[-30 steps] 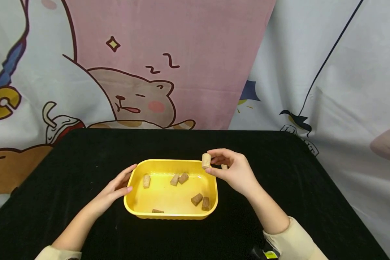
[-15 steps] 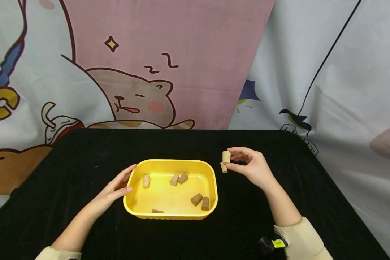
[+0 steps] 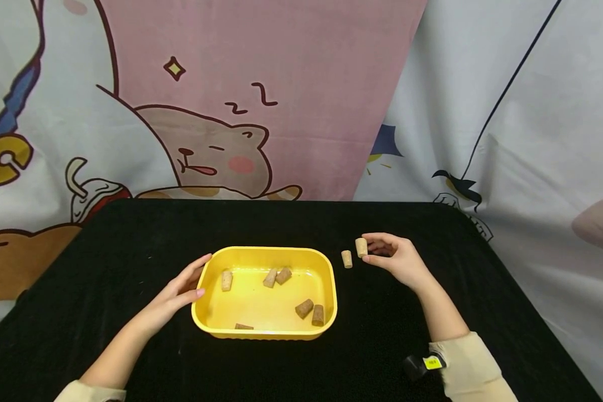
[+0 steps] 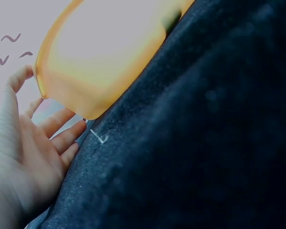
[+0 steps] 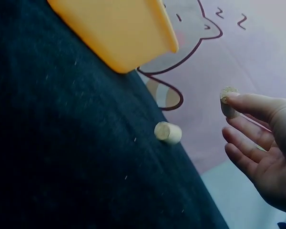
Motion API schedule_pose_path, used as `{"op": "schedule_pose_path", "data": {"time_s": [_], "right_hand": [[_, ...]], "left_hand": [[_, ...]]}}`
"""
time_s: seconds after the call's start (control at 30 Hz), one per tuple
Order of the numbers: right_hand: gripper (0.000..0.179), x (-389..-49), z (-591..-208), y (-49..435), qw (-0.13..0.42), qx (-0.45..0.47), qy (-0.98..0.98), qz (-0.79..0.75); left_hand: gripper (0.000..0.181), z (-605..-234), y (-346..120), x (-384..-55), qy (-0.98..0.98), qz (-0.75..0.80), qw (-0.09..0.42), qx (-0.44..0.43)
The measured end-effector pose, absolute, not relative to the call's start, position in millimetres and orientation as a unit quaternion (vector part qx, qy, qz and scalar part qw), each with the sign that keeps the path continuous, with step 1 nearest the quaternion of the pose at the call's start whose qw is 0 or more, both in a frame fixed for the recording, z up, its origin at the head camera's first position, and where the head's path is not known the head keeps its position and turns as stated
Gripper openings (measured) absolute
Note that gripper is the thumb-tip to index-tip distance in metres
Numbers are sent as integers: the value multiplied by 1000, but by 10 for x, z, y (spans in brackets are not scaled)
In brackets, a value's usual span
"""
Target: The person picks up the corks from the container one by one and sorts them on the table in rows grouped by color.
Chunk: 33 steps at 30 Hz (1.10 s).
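Observation:
At the left end of a yellow plastic tray (image 3: pixel 197 315), my left hand (image 3: pixel 173 293) rests its thumb and fingers against the outside. The left wrist view shows this hand (image 4: pixel 38 152) with fingers spread and fairly straight along the tray's wall (image 4: pixel 86 102). To the right of the tray, my right hand (image 3: pixel 399 259) pinches a pale cork stopper (image 3: pixel 361 247) between thumb and fingertips. In the right wrist view the pinched cork (image 5: pixel 227 106) is held off the cloth. A second pale cork (image 3: pixel 347 259) stands on the cloth just left of the right hand.
Several corks lie in the tray: a pale one (image 3: pixel 226 281), a pair (image 3: pixel 269 278) near the back and brown ones (image 3: pixel 317 315) at the right front. Black cloth (image 3: pixel 382 346) covers the table. A printed curtain (image 3: pixel 301 111) hangs behind.
My right hand has moved right with its cork, from over the tray's back right corner to beyond the standing cork. The left hand and tray stay in place.

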State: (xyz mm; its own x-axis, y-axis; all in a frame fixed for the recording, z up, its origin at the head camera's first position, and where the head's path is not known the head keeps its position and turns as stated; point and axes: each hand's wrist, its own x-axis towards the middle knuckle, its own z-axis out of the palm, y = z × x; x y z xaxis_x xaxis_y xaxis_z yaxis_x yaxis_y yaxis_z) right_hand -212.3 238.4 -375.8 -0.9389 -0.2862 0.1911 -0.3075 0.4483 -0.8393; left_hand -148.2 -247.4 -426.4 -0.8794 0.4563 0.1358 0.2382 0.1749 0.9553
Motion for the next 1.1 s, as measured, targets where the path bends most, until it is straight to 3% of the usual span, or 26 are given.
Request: {"op": "schedule_pose_path", "data": {"time_s": [0.57,1.1], "right_hand": [[44,-2204,-4036,2435,-22,152,-865,478],[44,-2311,-4287,2523,-2,142,-898,417]], "left_hand": [[59,-4262,-2486,-1473,751,606,89,249],[60,-4254,-2483,-1479,754,604,87,244]]}}
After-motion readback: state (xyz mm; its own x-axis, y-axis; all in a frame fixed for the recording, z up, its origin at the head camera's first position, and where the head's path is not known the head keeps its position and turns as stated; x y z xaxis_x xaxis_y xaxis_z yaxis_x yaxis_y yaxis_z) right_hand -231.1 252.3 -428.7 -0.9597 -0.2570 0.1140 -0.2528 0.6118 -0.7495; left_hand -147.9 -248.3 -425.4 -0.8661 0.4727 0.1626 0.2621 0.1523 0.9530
